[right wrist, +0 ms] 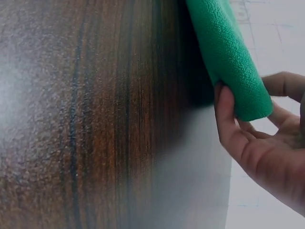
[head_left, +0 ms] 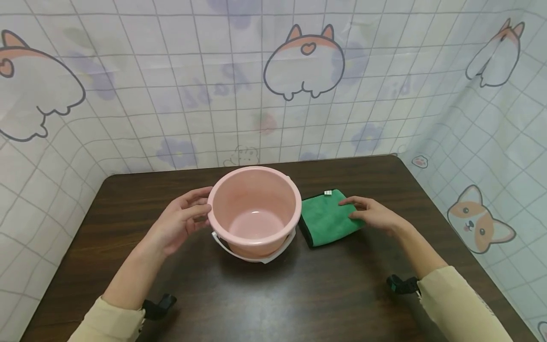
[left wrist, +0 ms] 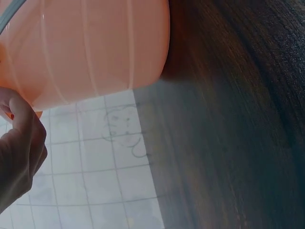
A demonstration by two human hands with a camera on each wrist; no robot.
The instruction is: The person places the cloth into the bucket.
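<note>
A pink plastic bucket (head_left: 256, 209) with a white handle (head_left: 239, 256) stands upright on the table, its open top showing a bare inside. At its left rim is my left hand (head_left: 181, 218), thumb tip right at the edge and fingers bent against the outside. The left wrist view shows the bucket's ribbed wall (left wrist: 95, 47) beside the bent fingers (left wrist: 24, 124). To the right of the bucket lies a folded green cloth (head_left: 326, 221) with a dark edge and a small white tag. My right hand (head_left: 376, 213) grips its right side, thumb and fingers on opposite faces (right wrist: 238, 62).
The dark wood-grain table (head_left: 256, 304) runs back to a white gridded wall covering (head_left: 239, 95) printed with cartoon dogs. Another such covering (head_left: 491, 142) borders the right side. Black wrist straps (head_left: 158, 306) show at both sleeves.
</note>
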